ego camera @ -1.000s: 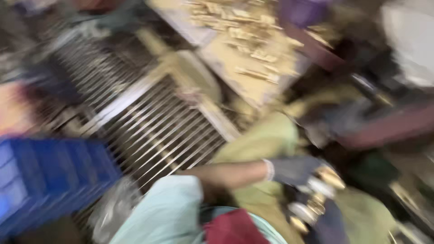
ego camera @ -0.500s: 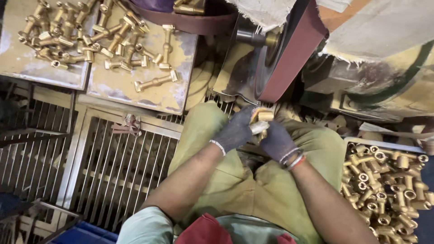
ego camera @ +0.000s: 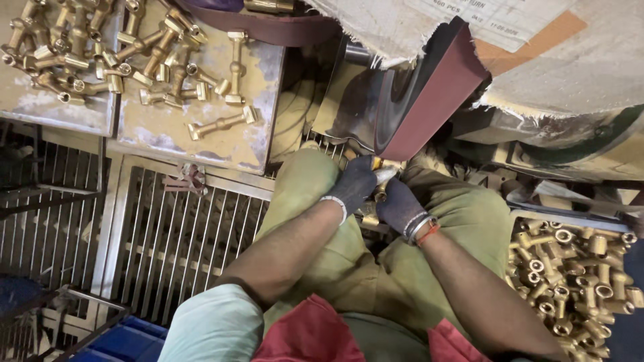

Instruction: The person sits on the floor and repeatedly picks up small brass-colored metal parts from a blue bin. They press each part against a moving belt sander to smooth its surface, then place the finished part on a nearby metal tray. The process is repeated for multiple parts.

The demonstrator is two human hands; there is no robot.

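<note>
Brass fitting (ego camera: 385, 175), short and tubular, sits pinched between both gloved hands at scene centre, just under the lower edge of the maroon sanding belt (ego camera: 429, 100).

Left hand (ego camera: 354, 188): dark glove, fingers curled round the near-left part of the fitting, closed on it. Right hand (ego camera: 400, 206): dark glove, bangles at the wrist, closed on the fitting from the near-right side and slightly below. Exact finger placement is hidden by the gloves.

Key relation: the fitting's pale end points far and right, toward the belt face; its long axis runs roughly near-left to far-right. Belt lies directly beyond the fitting, very near; contact cannot be judged. Left hand is a little nearer the belt than the right.

Surroundings: olive trousers (ego camera: 315, 201) under both forearms. Metal tray (ego camera: 201, 144) far left carries loose brass fittings (ego camera: 168, 60). Heap of similar brass parts (ego camera: 570, 268) lies near right. Wire grating (ego camera: 168, 234) to the left, blue crate (ego camera: 121, 342) at the near-left corner.
</note>
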